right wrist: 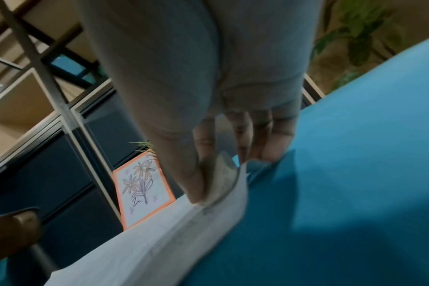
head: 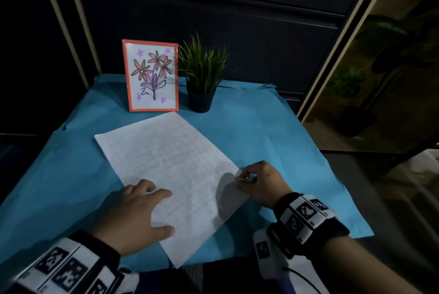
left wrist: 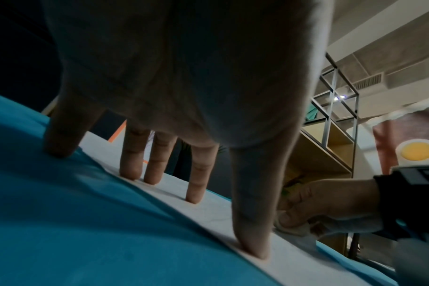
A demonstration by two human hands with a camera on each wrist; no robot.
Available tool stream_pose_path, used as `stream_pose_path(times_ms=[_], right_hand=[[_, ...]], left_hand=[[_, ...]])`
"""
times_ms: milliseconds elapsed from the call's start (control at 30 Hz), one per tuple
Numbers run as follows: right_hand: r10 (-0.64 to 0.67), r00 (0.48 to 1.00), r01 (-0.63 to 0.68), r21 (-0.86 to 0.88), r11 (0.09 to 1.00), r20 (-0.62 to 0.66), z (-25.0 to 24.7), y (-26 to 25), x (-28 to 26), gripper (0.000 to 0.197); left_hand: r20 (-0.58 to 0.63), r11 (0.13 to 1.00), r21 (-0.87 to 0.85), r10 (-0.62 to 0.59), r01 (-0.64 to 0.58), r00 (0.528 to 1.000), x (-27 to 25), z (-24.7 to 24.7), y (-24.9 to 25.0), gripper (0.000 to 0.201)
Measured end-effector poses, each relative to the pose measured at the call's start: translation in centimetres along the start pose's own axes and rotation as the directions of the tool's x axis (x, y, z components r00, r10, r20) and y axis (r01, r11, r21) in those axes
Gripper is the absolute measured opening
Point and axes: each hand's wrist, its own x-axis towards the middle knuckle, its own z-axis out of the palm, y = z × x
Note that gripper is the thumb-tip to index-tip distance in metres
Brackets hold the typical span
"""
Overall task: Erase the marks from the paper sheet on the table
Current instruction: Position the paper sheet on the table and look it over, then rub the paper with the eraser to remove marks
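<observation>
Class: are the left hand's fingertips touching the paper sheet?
Touching. The left wrist view shows the left hand with fingertips planted on the paper sheet.

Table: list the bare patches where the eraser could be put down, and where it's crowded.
Bare blue cover lies right of the paper sheet, beyond the right hand, and left of the sheet past the left hand. The back edge is crowded: framed flower drawing beside potted plant.

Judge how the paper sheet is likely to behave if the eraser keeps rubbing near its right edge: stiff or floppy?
Probably floppy: the paper sheet curls up at its edge beside the eraser in the right hand's grip. It likely slides easily too, since the left hand presses spread fingers on it over the smooth blue cover.
</observation>
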Motion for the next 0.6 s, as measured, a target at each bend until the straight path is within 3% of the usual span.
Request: stream_pose_path(times_ms=[200, 333, 467, 600], right_hand=[[0.092, 0.992, -0.092, -0.006, 0.996, 0.085, -0.2, -0.2, 1.1, 0.015], [0.02, 1.0, -0.02, 0.074, 0.997, 0.009, 0.1, -0.1, 0.5, 0.016], [0.004, 0.996, 0.006, 0.12, 0.993, -0.086, -0.4, 0.3, -0.1, 0.016], [0.028, 0.997, -0.02, 0.107, 0.994, -0.077, -0.6, 0.8, 0.0, 0.018]], left_hand=[[-0.005, 0.995, -0.02, -0.099, 0.099, 0.995, 0.1, 0.0, 0.3, 0.079], [-0.038, 0.983, -0.062, -0.177, 0.175, 0.983, 0.0, 0.2, 0.2, 0.09], [-0.031, 0.996, 0.011, -0.088, 0.088, 0.996, -0.2, 0.1, 0.7, 0.076], [0.052, 0.998, 0.061, -0.022, 0.019, 0.998, 0.0, -0.2, 1.2, 0.074]])
